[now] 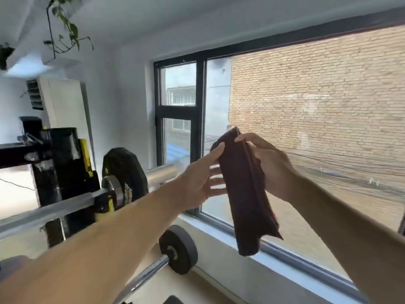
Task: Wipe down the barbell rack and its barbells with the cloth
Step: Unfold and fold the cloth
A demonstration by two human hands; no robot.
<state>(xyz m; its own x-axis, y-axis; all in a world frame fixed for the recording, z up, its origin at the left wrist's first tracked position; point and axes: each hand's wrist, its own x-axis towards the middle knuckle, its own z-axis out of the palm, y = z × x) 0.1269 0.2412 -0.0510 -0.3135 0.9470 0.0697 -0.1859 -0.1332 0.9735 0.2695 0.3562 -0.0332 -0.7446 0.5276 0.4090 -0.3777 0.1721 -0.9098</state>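
Two hands hold one dark cloth (245,189) up before the window (306,128).
The right hand (269,165) grips the cloth's top; the left hand (197,181) touches its edge with straight fingers. Lower left: one black rack (63,172) and two barbells, the upper barbell (65,207) resting on it, the lower barbell (153,268) beneath.

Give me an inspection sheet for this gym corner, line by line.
Surface: grey window sill, bare where seen.
Job's things: brown cloth hangs folded, off the rack; upper barbell racked, lower barbell below it.
Clutter: nothing seen.
Grips: right hand pinches the cloth's top; left hand open, fingers on the cloth.
Cables: wires outside the window.
Surroundings: brick wall outside, hanging plant, white cabinet.
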